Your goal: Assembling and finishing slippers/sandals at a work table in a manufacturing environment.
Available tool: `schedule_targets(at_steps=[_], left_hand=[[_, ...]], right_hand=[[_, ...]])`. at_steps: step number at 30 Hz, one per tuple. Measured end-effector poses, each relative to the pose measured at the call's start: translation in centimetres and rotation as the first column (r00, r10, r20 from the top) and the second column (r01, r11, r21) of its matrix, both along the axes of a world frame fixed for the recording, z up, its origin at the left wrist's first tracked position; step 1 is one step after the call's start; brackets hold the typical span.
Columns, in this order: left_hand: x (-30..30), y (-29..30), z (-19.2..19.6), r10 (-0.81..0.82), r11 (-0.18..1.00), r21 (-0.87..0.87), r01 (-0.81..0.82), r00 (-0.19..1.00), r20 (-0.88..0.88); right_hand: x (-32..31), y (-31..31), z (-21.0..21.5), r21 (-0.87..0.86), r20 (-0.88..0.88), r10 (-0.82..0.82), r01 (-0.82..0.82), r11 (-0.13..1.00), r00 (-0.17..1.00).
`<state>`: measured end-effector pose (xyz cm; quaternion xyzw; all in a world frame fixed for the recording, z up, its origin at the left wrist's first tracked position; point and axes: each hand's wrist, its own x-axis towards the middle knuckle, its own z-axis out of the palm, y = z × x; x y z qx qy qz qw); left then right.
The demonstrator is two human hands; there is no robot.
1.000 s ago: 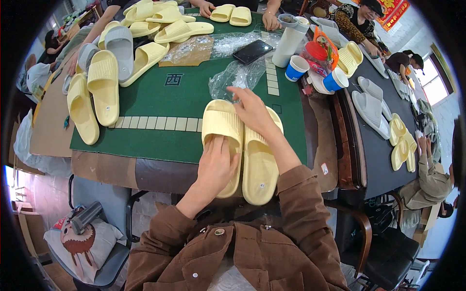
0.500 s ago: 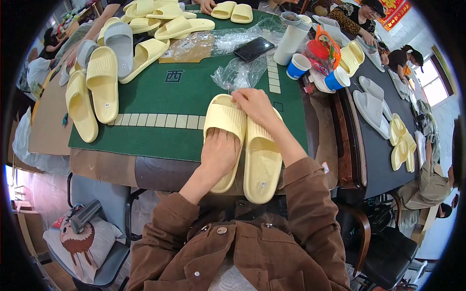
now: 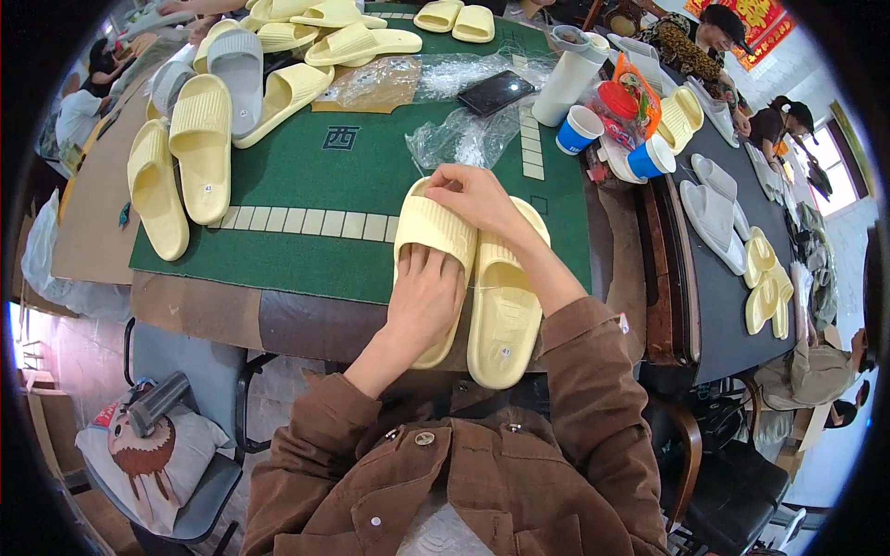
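Big green-topped surface (image 3: 297,185), with two yellow slippers (image 3: 505,320) side by side at its near edge. Left hand (image 3: 425,296) has fingers tucked under the left one's strap (image 3: 438,222), right hand (image 3: 477,197) is curled at its toe end. Can't tell if either grip's actually clamped. Tiny round sticker (image 3: 505,352) on the right slipper's heel.

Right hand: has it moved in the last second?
Yes, slightly: judged against the phone, the right hand has shifted left, and its fingertips are now farther from it.
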<state>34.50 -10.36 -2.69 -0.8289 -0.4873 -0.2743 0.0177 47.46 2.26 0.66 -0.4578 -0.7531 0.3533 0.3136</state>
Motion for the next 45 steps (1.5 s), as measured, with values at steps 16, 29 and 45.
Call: schedule_targets(at_steps=[16,29,45], left_hand=[[-0.7,-3.7,1.3,-0.084,0.969,-0.195,0.154,0.941,0.329],[-0.1,-6.9,1.6,-0.234,0.951,-0.226,0.212,0.969,-0.076],[0.0,-7.1,2.0,-0.356,0.900,-0.291,0.325,0.933,-0.060]], right_hand=[[12.6,-2.4,10.2,0.468,-0.609,-0.388,0.709,0.528,0.692],[31.3,-7.4,6.1,0.902,-0.059,-0.881,0.403,0.154,0.469],[29.7,-18.3,7.6,0.150,0.081,-0.836,0.823,0.549,0.543]])
